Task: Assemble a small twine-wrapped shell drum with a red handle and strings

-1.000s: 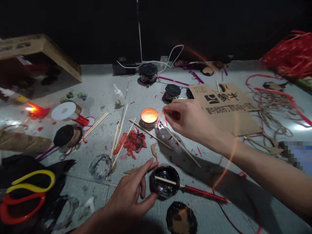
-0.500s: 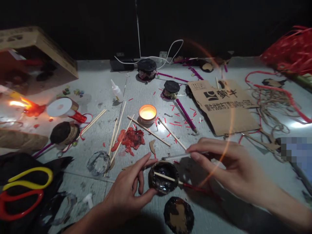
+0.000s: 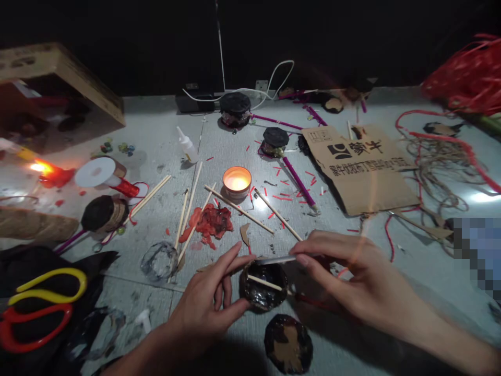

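Note:
A round black shiny ring-shaped piece (image 3: 263,300) lies on the table with a pale stick (image 3: 264,282) across its inside. My left hand (image 3: 213,292) is at its left side, fingers apart, thumb and fingertips against or close to the rim. My right hand (image 3: 352,277) pinches a thin grey rod (image 3: 276,259), whose tip is at the upper rim of the ring. Just below lies a black disc (image 3: 288,344) with a brown cardboard patch. A lit candle (image 3: 237,181) stands beyond the hands, with loose sticks (image 3: 238,209) and a red wax blob (image 3: 213,222) nearby.
Scissors (image 3: 43,308) lie at the lower left near a ribbon spool (image 3: 96,172) and a small flame (image 3: 41,167). A glue bottle (image 3: 188,146) stands farther back. Flattened cardboard (image 3: 364,188), tangled string (image 3: 434,167) and black drums (image 3: 235,108) are on the table.
My right hand has shifted slightly left, bringing the grey rod over the ring's upper rim. My left hand has barely moved.

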